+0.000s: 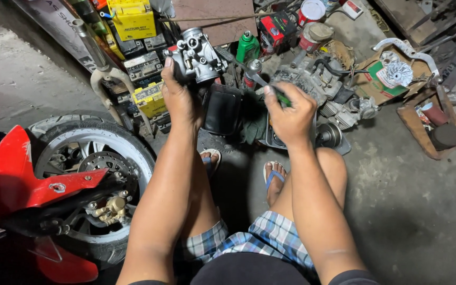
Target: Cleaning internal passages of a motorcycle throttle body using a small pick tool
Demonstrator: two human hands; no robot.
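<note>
Left hand (179,100): fingers and thumb closed around the underside of one grey metal carburettor (196,55), lifted clear of the floor; forearm extended straight forward from the knee, wrist slightly bent back.

Right hand (291,116): fingers curled into a fist around the green handle of one screwdriver (267,87); its metal shaft slants up and left, the tip close beside the carburettor, whether touching cannot be told. Forearm extended forward, roughly parallel to the left one.

Below the hands: two feet in sandals, the blue-strapped sandal (274,177) plain to see, the other partly hidden behind the left arm. Plaid shorts (270,237) at the lower edge.

Floor ahead of the hands: one black box-shaped part (222,108) just under the carburettor; one engine block (317,87) to the right of the screwdriver; one green bottle (247,47); one red box (275,29); two yellow-topped batteries (133,21), one behind the other, among darker ones.

Left side: one motorcycle front wheel (91,158) with one brake disc and a gold caliper, under one red fender (22,174).

Right side: one piece of cardboard (378,84) bearing one finned metal part.
</note>
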